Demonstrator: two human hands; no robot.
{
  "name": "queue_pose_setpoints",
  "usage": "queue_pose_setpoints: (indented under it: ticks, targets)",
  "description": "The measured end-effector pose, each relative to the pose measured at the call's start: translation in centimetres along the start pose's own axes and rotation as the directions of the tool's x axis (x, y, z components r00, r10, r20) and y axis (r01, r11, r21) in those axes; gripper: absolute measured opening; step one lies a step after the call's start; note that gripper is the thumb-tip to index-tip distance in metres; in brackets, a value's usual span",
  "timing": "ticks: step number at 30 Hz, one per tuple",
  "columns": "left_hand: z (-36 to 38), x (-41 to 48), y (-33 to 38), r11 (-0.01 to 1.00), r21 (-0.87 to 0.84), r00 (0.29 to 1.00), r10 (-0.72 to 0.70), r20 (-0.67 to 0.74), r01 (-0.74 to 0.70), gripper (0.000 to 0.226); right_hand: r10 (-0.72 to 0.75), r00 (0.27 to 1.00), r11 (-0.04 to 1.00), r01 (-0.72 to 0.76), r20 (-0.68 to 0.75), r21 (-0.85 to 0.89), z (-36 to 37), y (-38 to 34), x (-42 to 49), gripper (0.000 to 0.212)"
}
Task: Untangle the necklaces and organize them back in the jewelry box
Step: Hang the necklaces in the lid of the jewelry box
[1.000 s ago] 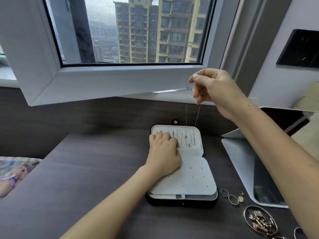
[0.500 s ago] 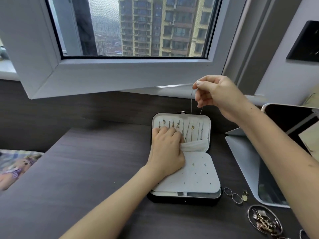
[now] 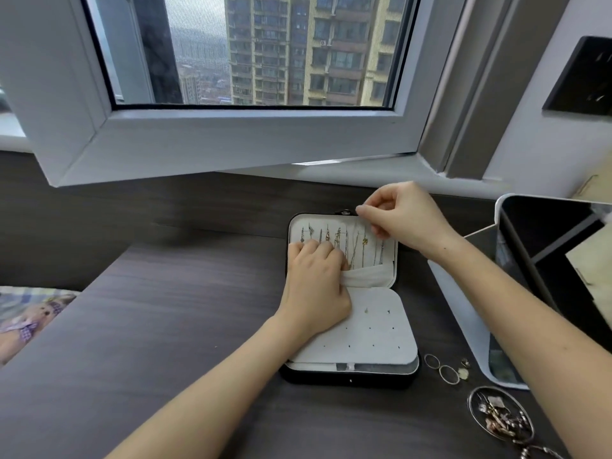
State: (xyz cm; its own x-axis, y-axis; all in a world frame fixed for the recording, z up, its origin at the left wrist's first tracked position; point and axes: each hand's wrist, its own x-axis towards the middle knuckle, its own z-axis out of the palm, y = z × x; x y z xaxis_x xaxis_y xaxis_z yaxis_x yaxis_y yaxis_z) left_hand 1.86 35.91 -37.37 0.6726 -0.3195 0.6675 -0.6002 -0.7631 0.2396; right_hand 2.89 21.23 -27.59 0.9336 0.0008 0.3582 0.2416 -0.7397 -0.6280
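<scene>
An open black jewelry box (image 3: 351, 379) with pale grey lining lies on the dark desk. Its upright lid panel holds several thin necklaces (image 3: 356, 248) hanging side by side into a fabric pocket (image 3: 371, 276). My left hand (image 3: 314, 286) rests on the left of the box, its fingers pulling the pocket's edge open. My right hand (image 3: 404, 217) is at the lid's top right edge, thumb and forefinger pinching the top of a fine chain. A flat earring panel (image 3: 371, 332) with small holes covers the box's lower half.
Two thin rings (image 3: 442, 367) and small charms lie right of the box. A round dish (image 3: 501, 414) of tangled jewelry sits at the front right. A white-framed mirror (image 3: 516, 293) stands at the right. An open window sash (image 3: 231, 144) overhangs the desk's back edge.
My right hand has come down from well above the box to the lid's top edge, lowering the chain along the panel. My left hand has stayed on the pocket.
</scene>
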Motion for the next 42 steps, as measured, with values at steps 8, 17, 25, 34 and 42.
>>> queue_pose_setpoints:
  ticks: [8, 17, 25, 34, 42]
  targets:
    - [0.0, -0.1, 0.1, 1.000, 0.005, 1.000, 0.001, -0.003, -0.001, 0.029, -0.290, 0.929, 0.834, 0.127, -0.229, -0.537, 2.8, 1.4, -1.4, 0.017]
    - [-0.4, -0.2, 0.2, 1.000, 0.004, 1.000, 0.007, -0.027, -0.007, 0.029, -0.427, 0.823, 0.818, 0.175, -0.375, -0.548, 4.0, 1.8, -1.9, 0.015]
    - [-0.3, -0.3, 0.3, 1.000, 0.005, 1.000, 0.012, -0.024, -0.012, 0.030, -0.395, 0.786, 0.826, 0.078, -0.475, -0.558, 4.4, 2.7, -2.0, 0.023]
    - [-0.5, -0.3, 0.3, 1.000, 0.011, 0.999, 0.013, -0.032, -0.013, 0.029, -0.124, 0.901, 0.982, 0.051, -0.416, -0.184, 2.7, 1.2, -2.9, 0.018]
    - [-0.5, -0.4, 0.4, 1.000, 0.018, 1.000, 0.011, -0.015, -0.011, 0.028, -0.409, 0.853, 0.876, 0.266, -0.325, -0.403, 2.3, 1.5, -2.8, 0.012]
